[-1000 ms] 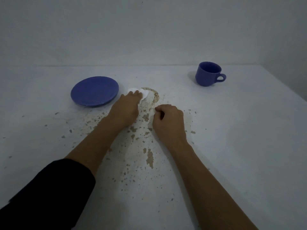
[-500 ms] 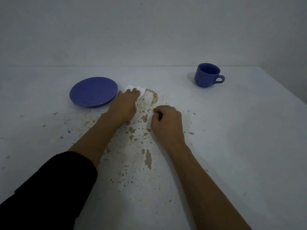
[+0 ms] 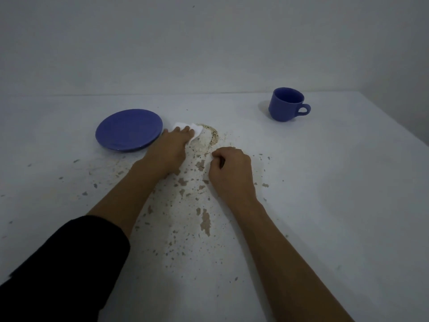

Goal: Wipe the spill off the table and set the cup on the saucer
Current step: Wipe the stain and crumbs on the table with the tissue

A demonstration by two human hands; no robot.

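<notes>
Wiping is the step in hand: the left hand (image 3: pixel 173 147) presses a white tissue (image 3: pixel 192 132) flat under its fingers (image 3: pixel 183 131), just beside the brown spill (image 3: pixel 212 137) on the worktop (image 3: pixel 325 205). The right hand (image 3: pixel 232 170) rests clenched, empty as far as I can tell. Firm, overlapping strokes should suit. The saucer (image 3: pixel 128 130) sits just left of those fingers; the cup (image 3: pixel 286 104) is well apart to their right.

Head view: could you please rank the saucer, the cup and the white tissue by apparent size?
1. Blue saucer, clearly largest.
2. Blue cup, though it stands farther from the camera.
3. White tissue, smallest as seen, but partly hidden under the left hand.
</notes>
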